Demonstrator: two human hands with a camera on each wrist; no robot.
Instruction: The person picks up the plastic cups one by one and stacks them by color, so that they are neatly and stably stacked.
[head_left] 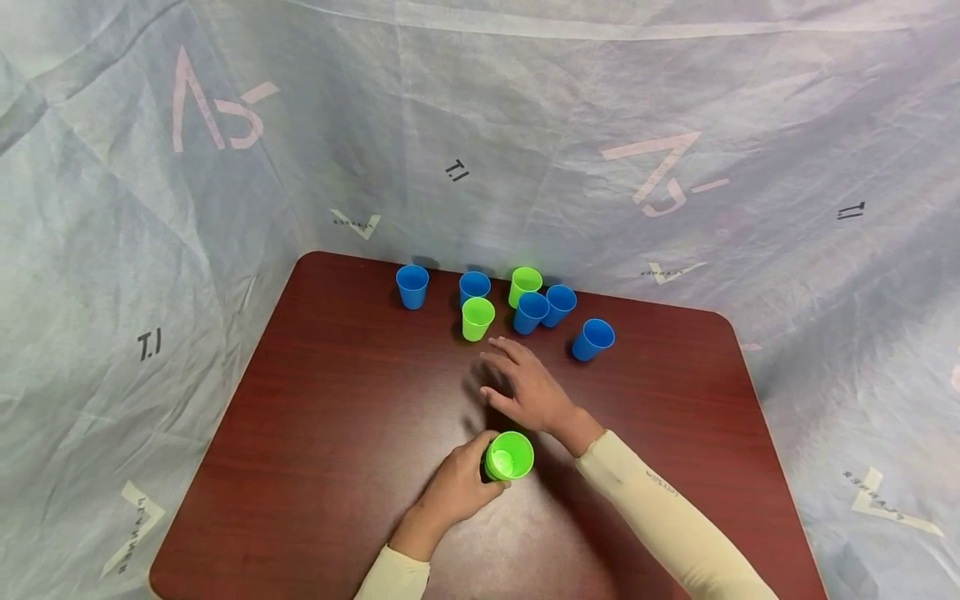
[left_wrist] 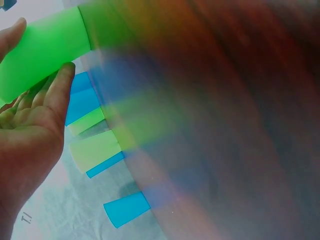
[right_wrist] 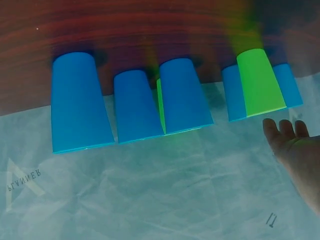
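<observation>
Near the table's front, my left hand (head_left: pixel 459 483) grips a bright green plastic cup (head_left: pixel 512 457) from its left side, thumb and fingers around the wall. The cup stands mouth up; whether another is nested inside is hard to tell. The left wrist view shows the same green cup (left_wrist: pixel 45 50) between thumb and fingers. My right hand (head_left: pixel 531 390) hovers beyond it, fingers loosely extended and holding nothing. Just past its fingertips stands another green cup (head_left: pixel 477 321), in front of a blue cup (head_left: pixel 474 286). In the right wrist view, the fingers (right_wrist: pixel 286 131) appear apart from that green cup (right_wrist: pixel 260 82).
Along the back of the brown table (head_left: pixel 315 400) stand more upright cups: a blue one (head_left: pixel 412 287) at left, a green one (head_left: pixel 526 283) behind two close-set blue cups (head_left: pixel 531 313), and a blue cup (head_left: pixel 593 340) at right. Grey printed cloth (head_left: pixel 525 100) hangs around the table.
</observation>
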